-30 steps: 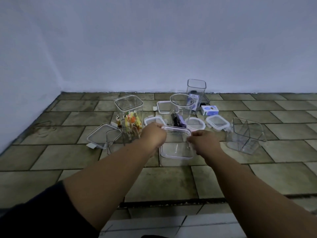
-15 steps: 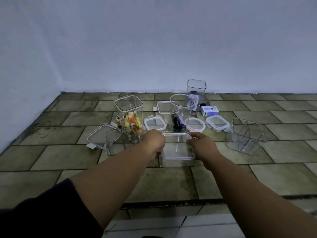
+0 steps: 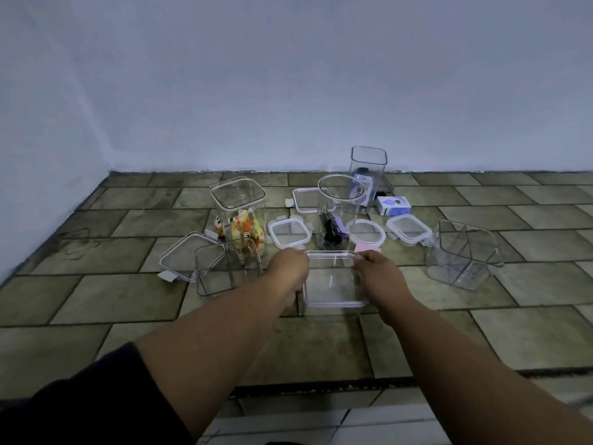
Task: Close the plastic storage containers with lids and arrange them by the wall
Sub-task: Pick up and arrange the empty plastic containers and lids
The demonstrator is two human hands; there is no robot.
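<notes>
Head view: the clear square container point(image 3: 333, 284) sits on the floor point(image 3: 128, 309) right in front, between my left hand point(image 3: 288, 268) and right hand point(image 3: 382, 277). Right fingers point(image 3: 361, 257) curl over its far rim corner; the left ones are hidden, can't tell. Probably light, stiff, slick plastic, so grip opposite rim edges. The see-through top is hard to read.

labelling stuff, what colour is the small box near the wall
Small box: white and blue, head view.

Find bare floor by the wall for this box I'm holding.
Bare tiles run along the wall right of the tall jar, behind the divided box, and left of it toward the corner. Between toy jar and blue carton, lids crowd the tiles.
</notes>
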